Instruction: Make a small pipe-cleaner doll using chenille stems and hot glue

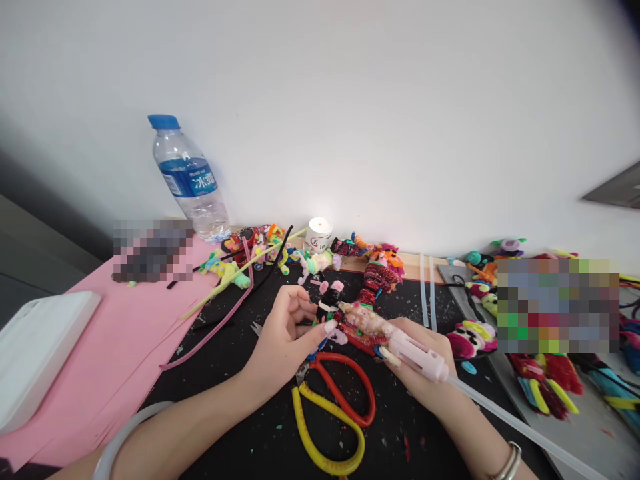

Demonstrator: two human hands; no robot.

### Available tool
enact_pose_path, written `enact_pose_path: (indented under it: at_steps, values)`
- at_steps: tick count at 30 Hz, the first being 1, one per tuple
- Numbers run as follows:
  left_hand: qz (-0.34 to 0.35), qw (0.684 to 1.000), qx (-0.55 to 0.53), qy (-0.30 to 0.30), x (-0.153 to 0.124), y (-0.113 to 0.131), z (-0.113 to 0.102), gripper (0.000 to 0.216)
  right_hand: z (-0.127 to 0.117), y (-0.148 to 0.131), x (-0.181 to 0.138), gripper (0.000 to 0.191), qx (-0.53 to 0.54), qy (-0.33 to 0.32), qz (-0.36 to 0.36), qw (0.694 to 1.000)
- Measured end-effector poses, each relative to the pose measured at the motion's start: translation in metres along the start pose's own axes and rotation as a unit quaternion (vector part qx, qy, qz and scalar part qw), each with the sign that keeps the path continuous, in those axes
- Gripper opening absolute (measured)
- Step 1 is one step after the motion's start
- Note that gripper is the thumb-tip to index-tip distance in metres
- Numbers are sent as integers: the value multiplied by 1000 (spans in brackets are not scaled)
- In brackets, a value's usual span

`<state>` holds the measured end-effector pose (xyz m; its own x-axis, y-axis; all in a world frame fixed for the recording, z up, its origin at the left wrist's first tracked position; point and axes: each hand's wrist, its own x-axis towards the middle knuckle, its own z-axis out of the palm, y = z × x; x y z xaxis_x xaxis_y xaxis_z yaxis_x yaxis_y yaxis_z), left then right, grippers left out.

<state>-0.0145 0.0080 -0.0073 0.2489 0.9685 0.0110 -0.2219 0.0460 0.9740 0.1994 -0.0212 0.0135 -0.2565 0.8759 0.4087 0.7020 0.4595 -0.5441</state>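
Between the fingers and thumb of my left hand (280,337) is a small black pipe-cleaner figure (327,305) with pink ears. My right hand (427,347) is wrapped round a pale pink glue gun (417,355), its tip pointing left and close to the figure. I cannot tell whether the tip touches it. A long translucent glue stick (523,423) runs out of the gun's back end. Below my hands lie scissors (345,413) with one red and one yellow handle, their blades partly hidden by my left hand.
A water bottle (193,177) leans on the wall at the back left, near pink paper (107,353) and a white box (47,357). Behind my hands stand a paper cup (319,235) and several colourful pipe-cleaner figures. Two glue sticks (429,293) lie right of centre.
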Motion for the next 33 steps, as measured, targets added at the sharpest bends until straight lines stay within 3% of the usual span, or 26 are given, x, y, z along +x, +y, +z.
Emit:
enact_pose_path:
  at_steps: [33]
  values:
    - [14,1000,7,2,1,-6,-2,32,1,-1,0,22,-18,-12,32,999]
